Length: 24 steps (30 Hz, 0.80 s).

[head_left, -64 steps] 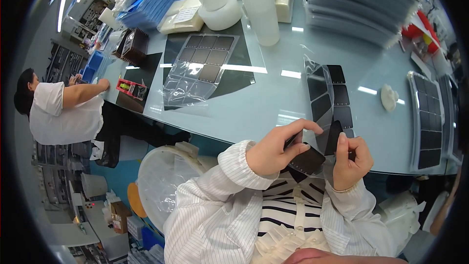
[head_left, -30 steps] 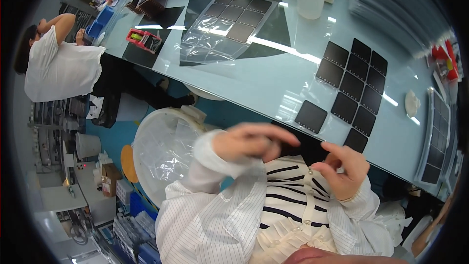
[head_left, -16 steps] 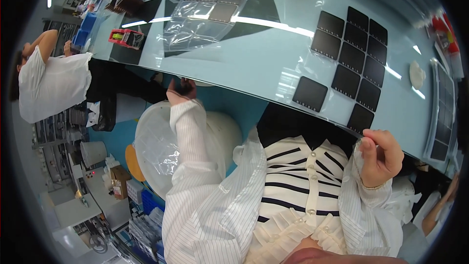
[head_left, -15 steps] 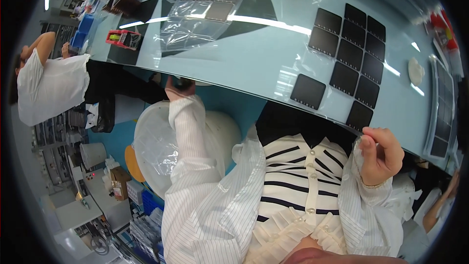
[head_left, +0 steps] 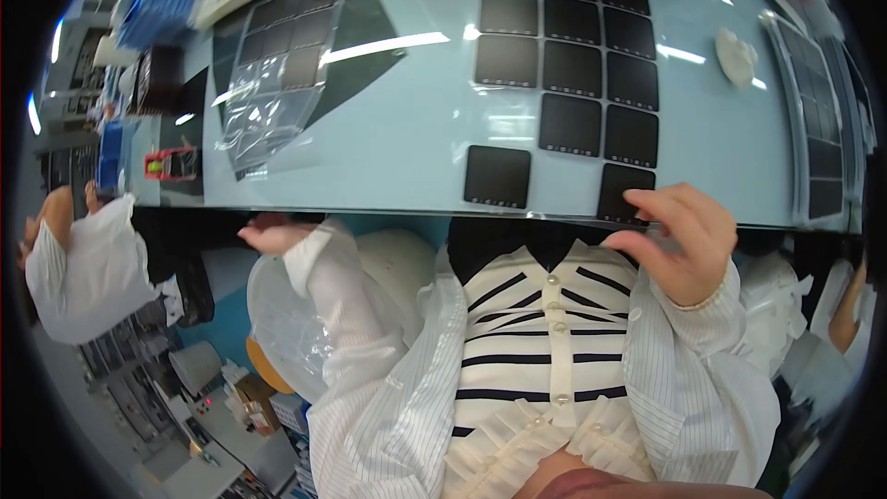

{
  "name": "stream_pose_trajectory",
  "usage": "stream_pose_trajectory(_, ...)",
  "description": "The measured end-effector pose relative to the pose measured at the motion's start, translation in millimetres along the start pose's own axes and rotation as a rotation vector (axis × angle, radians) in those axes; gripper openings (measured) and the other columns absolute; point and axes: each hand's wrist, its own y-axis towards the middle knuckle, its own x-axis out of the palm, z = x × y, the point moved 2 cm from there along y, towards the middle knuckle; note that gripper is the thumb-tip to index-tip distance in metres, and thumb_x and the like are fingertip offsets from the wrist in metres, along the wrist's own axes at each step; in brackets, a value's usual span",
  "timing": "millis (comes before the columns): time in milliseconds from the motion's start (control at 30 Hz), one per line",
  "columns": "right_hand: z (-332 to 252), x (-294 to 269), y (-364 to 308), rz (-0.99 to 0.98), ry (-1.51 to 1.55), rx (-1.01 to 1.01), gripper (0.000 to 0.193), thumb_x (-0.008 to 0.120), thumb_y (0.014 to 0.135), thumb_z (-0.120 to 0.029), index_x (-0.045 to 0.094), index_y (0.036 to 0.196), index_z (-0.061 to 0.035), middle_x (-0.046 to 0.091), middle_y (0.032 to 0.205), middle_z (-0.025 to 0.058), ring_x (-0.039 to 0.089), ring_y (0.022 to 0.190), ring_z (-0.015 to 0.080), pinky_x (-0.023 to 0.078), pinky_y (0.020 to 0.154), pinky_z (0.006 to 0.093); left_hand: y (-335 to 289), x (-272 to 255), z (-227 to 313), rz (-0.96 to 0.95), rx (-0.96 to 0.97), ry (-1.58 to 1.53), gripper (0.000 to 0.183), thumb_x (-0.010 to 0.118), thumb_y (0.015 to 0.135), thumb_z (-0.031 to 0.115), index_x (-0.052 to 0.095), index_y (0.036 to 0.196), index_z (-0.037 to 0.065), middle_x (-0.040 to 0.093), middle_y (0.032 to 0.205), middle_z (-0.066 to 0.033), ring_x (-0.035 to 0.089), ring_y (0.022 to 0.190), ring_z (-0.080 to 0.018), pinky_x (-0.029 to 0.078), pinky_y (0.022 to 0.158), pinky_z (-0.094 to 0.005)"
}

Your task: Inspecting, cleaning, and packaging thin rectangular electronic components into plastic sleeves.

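Observation:
My right hand [head_left: 688, 245] is at the table's front edge, thumb and forefinger spread apart, nothing between them. Its fingertips reach over the nearest black square card [head_left: 617, 192], which lies flat by the edge. Farther back, several matching black cards [head_left: 570, 67] form staggered columns, each with a row of small pale marks. Another black card [head_left: 497, 176] lies apart to their left. My left hand [head_left: 274, 235] is low beside the table's front edge, fingers loosely stretched and seemingly holding nothing; part of it is hidden.
A clear pocketed sleeve [head_left: 277, 117] with dark cards lies on a dark sheet at left. A red-framed item [head_left: 173, 164] stands near the left front. Stacked sleeves [head_left: 818, 143] line the right side, past a crumpled white piece [head_left: 736, 57]. A white bin [head_left: 277, 305] stands below.
My left hand has moved leftward and down, out from the table's edge. My right hand's pinch has opened, and its fingers now reach over the nearest card. The view has turned.

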Motion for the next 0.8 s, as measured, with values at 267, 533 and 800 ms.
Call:
stream_pose_trajectory(267,14.6,10.1,-15.0,-0.122,-0.101,-0.008,0.039,0.082,0.057,-0.016,0.067,0.091,-0.0033,0.056,0.076,0.0072,0.045,0.050,0.0156,0.039,0.046,0.0261,-134.0,98.0,103.1,-0.615,0.251,0.221,0.022,0.046,0.092,0.009,0.049,0.111,-0.002,0.058,0.106,-0.0135,0.055,0.098,-0.0206,0.043,0.084,-0.0309)
stream_pose_trajectory(533,12.9,-3.7,-25.6,-0.018,-0.091,-0.227,0.027,0.071,0.064,-0.004,0.068,0.091,-0.0038,0.059,0.083,0.0050,0.047,0.051,0.0123,0.031,0.044,0.0251,-221.4,137.7,91.5,-1.461,-0.050,0.639,0.039,0.047,0.093,0.014,0.043,0.129,-0.002,0.056,0.116,-0.0130,0.055,0.100,-0.0178,0.047,0.078,-0.0290)
stream_pose_trajectory(800,14.3,-1.5,-42.8,-0.099,-0.039,-0.375,0.038,0.069,0.059,-0.007,0.068,0.097,-0.0034,0.059,0.086,0.0029,0.043,0.051,0.0092,0.029,0.046,0.0239,-227.5,128.5,111.5,-1.478,-0.247,0.954,0.044,0.048,0.095,0.017,0.037,0.135,0.001,0.060,0.086,-0.0068,0.058,0.068,-0.0101,0.047,0.057,-0.0215)
